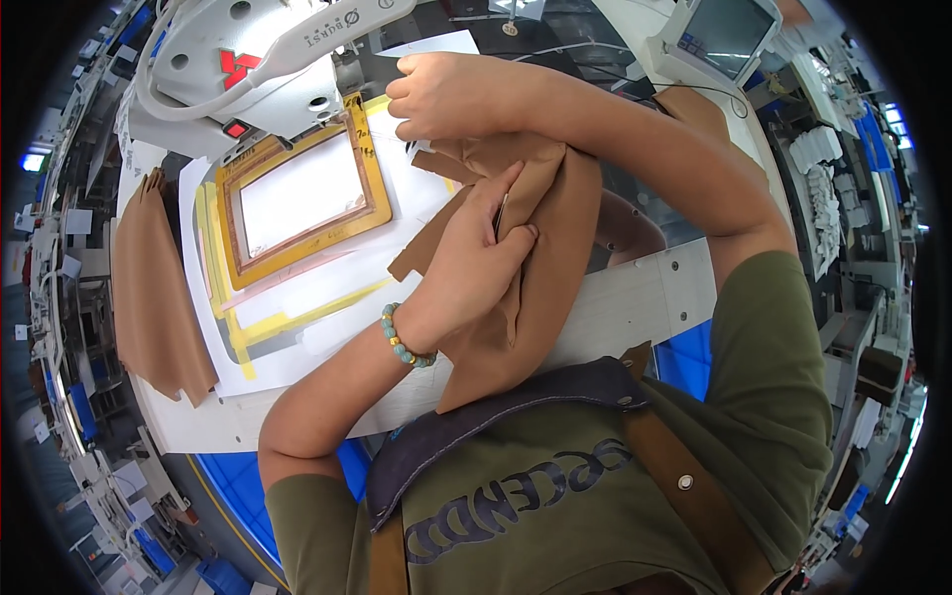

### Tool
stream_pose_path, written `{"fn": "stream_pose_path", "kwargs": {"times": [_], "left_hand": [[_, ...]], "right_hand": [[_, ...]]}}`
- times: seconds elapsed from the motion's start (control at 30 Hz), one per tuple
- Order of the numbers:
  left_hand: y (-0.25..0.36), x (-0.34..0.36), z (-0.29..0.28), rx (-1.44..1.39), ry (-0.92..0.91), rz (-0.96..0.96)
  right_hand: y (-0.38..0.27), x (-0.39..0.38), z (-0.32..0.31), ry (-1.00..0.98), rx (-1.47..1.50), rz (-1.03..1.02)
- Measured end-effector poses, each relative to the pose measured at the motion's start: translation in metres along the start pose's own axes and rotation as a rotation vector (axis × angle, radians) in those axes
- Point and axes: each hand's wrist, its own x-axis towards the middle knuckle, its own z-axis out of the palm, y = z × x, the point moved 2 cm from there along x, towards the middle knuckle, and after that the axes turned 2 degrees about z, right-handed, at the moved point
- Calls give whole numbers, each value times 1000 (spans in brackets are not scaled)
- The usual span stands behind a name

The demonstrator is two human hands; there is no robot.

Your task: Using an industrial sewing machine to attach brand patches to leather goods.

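A folded piece of brown cloth (570,223) lies bunched at the front of the worktable, over its near edge. My left hand (466,260), with a beaded bracelet at the wrist, is closed on this cloth, thumb and forefinger pinching a fold. A thin dark edge shows between those fingers; I cannot tell what it is. Above the cloth's far end, my right hand (441,94) is curled into a fist. What it holds, if anything, is hidden, though a small dark and pale bit shows just below it. My right forearm crosses over the far side of the cloth.
At the left, a yellow-edged rectangular frame (382,203) lies on white sheets (327,342) with yellow tape. Over it stands a white sewing machine head (213,84). Another brown cloth piece (159,297) drapes at the table's left edge. A small screen (722,38) stands far right.
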Motion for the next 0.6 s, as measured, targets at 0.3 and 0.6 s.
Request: {"fn": "stream_pose_path", "kwargs": {"times": [0.3,0.6], "left_hand": [[9,-8,6,-117,-110,96],[93,-44,6,4,-276,496]], "right_hand": [[33,-42,19,-19,-6,436],[19,-180,24,-143,196,1042]]}}
